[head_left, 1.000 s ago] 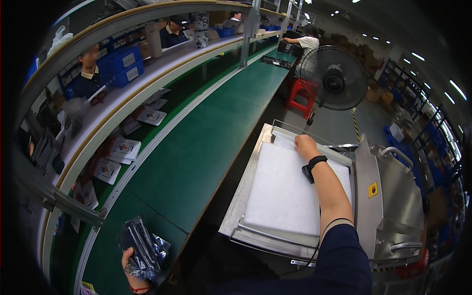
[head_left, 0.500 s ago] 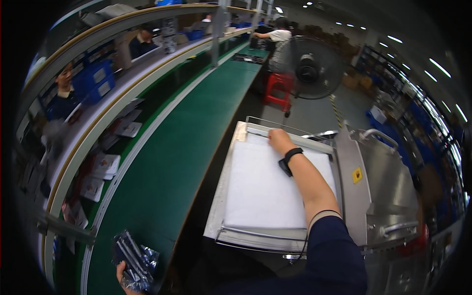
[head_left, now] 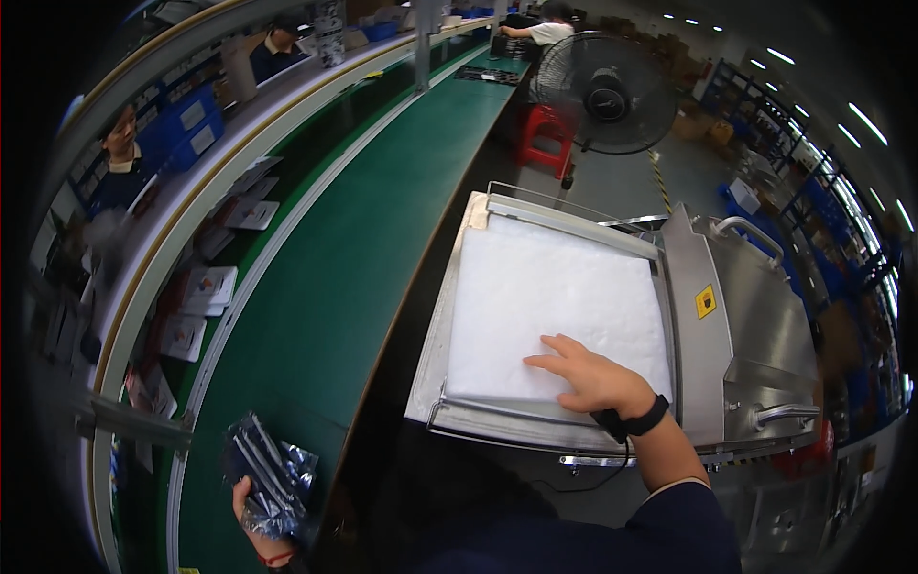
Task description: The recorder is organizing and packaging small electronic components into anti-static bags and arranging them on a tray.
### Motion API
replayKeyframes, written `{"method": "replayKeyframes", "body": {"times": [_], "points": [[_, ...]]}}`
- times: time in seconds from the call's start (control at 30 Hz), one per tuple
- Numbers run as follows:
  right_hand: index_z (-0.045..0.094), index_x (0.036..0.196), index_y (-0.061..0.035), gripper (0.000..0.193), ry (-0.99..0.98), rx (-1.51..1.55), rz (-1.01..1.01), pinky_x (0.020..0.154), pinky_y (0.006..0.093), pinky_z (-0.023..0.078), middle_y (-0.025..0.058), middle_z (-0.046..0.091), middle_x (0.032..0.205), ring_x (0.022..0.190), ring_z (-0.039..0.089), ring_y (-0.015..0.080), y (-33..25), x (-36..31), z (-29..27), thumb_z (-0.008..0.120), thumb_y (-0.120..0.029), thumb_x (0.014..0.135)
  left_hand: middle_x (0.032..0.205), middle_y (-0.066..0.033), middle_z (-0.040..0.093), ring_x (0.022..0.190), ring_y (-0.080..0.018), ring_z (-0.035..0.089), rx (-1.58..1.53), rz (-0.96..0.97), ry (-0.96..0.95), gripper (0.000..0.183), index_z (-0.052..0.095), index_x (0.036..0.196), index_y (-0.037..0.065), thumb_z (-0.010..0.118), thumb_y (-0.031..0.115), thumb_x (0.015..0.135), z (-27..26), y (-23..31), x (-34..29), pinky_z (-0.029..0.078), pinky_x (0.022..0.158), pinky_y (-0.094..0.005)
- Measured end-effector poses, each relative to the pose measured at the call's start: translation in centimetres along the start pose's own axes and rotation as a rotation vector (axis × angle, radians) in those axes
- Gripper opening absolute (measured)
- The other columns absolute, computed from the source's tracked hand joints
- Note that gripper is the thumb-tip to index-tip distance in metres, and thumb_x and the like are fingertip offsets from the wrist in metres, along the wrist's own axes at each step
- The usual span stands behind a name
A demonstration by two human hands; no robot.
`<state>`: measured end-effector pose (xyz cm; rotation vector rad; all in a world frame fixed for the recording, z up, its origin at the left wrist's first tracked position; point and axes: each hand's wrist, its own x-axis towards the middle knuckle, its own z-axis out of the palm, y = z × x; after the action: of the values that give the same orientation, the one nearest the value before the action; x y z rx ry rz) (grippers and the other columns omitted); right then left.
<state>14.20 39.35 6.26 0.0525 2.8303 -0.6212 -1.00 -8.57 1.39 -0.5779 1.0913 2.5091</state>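
beside the green conveyor belt (head_left: 316,316), the right hand (head_left: 591,378) lies flat, fingers spread, steadying the white foam sheet (head_left: 555,306) on the steel machine (head_left: 755,335), while the left hand (head_left: 260,521) clutches a shiny dark bag (head_left: 268,469).

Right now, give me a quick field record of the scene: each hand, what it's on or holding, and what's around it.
left hand: low at the conveyor's near edge, gripping a crinkly dark plastic bag
right hand: flat, fingers spread, resting on the white pad
white pad: lies in the steel tray of a metal machine
wrist: black wrist strap on the right arm
conveyor: green belt, running away to the left of the tray
beyond: black standing fan, red stool
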Motion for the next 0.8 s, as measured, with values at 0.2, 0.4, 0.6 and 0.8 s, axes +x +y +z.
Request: {"method": "replayKeyframes", "body": {"times": [0.2,0.4,0.6,0.8], "points": [[0.050,0.126,-0.0120,0.065,0.047,0.004,-0.003,0.099,0.0393,0.037,0.0261,0.042,0.129,0.120,0.040,0.0395,-0.8,-1.9,0.6,0.066,-0.009,0.063,0.095,-0.0111,0.064,0.078,-0.0224,0.064,0.055,0.079,0.005,0.040,0.056,0.108,0.000,0.059,0.027,0.078,2.1,-0.5,-1.3,0.054,0.069,-0.0306],[0.062,0.107,-0.0078,0.038,0.219,-0.054,0.005,0.080,0.0375,0.047,0.0162,0.060,0.100,0.093,0.056,0.0320,-0.9,-2.6,0.9,0.066,-0.011,0.069,0.094,-0.0104,0.064,0.077,-0.0194,0.064,0.091,0.073,-0.023,0.043,0.057,0.109,-0.001,0.056,0.030,0.079,3.1,-0.4,-2.2,0.054,0.067,-0.0282],[0.047,0.066,-0.0035,0.012,0.479,-0.225,-0.182,0.057,0.0385,0.046,0.0113,0.049,0.063,0.063,0.053,0.0281,0.3,-1.7,3.7,0.058,-0.004,0.073,0.090,-0.0100,0.065,0.073,-0.0194,0.064,0.092,0.087,-0.002,0.040,0.058,0.105,-0.001,0.057,0.029,0.079,3.1,-0.5,-1.9,0.054,0.065,-0.0275],[0.045,0.064,-0.0041,0.012,0.557,-0.363,-0.098,0.054,0.0383,0.045,0.0113,0.049,0.061,0.060,0.053,0.0282,0.7,-1.8,3.8,0.055,-0.002,0.070,0.090,-0.0117,0.066,0.074,-0.0199,0.065,0.088,0.106,-0.040,0.037,0.059,0.103,-0.001,0.057,0.027,0.080,2.4,-0.5,-1.7,0.055,0.065,-0.0287]]}}
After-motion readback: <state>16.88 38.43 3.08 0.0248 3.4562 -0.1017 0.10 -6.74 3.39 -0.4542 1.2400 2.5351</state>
